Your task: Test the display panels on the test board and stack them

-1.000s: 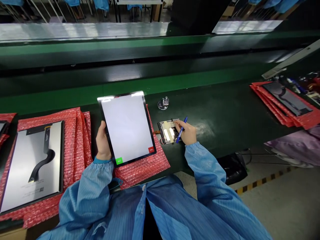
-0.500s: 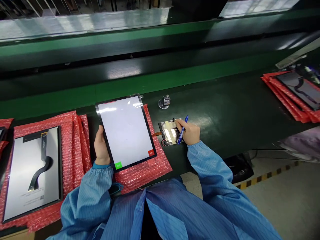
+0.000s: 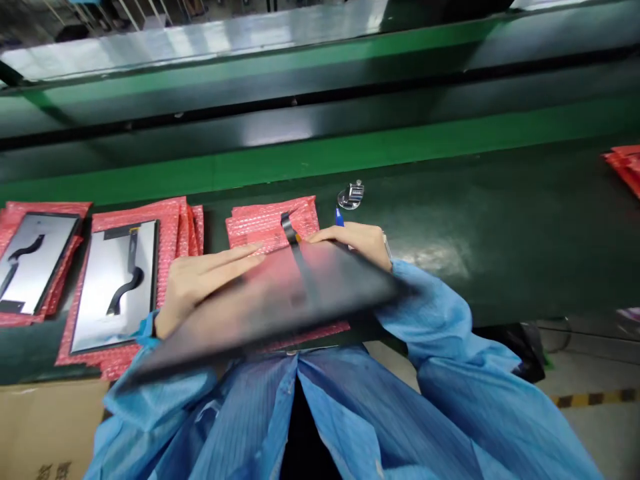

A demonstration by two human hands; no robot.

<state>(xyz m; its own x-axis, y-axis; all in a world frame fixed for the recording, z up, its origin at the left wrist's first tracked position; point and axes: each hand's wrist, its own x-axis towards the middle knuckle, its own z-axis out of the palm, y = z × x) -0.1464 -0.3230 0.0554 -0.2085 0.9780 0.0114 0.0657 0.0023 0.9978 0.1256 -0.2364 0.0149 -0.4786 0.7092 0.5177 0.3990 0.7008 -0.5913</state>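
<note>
A display panel (image 3: 260, 300), blurred by motion, is tilted over the table edge in front of me with its reflective back showing. A dark flex cable (image 3: 301, 263) runs across that back, its end standing above the panel's far edge. My left hand (image 3: 205, 277) supports the panel on the left, its fingers stretched along the far edge. My right hand (image 3: 355, 241) has a blue pen (image 3: 339, 217) tucked in its fingers, and its fingertips are at the panel's far edge beside the cable. The circuit board is hidden from view.
Red bubble-wrap bags (image 3: 273, 217) lie behind and under the panel. A chrome tally counter (image 3: 352, 194) stands beyond my right hand. More panels (image 3: 117, 287) rest on bubble wrap at left; a cardboard box (image 3: 50, 427) is below. Red bags (image 3: 627, 163) lie far right.
The panel has turned from its lit white screen to its back and tilted toward me. My right hand has moved from the circuit board to the panel's edge, still with the pen.
</note>
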